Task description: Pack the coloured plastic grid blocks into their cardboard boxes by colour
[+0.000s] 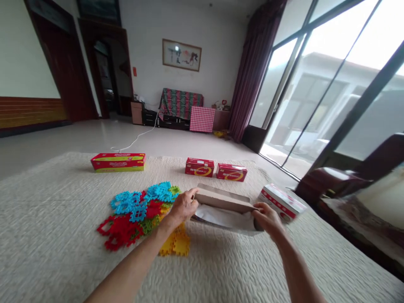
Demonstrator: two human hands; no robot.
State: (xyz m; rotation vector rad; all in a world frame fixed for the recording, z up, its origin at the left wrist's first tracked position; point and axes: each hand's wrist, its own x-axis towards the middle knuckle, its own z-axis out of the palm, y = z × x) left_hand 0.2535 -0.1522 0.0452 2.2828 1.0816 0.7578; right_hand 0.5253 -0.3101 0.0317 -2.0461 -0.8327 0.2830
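An opened cardboard box (227, 202) is in front of me, its flap raised along the far side and a white lining or content (221, 216) showing inside. My left hand (186, 205) has its fingers closed on the box's left end. At the right end, my right hand (267, 216) pinches the edge of the cardboard. Left of the box lies a heap of plastic interlocking pieces: blue ones (139, 202), red ones (123, 229) and yellow ones (180, 244), with some green among them. My left forearm passes over part of the heap.
Two red boxes (199, 167) (232, 172) stand beyond the opened box. A long red and yellow-green box (118, 163) is at the far left, a white and red box (282, 202) at the right. All rest on a cream quilted mat (63, 202). A wooden chair (334, 181) stands far right.
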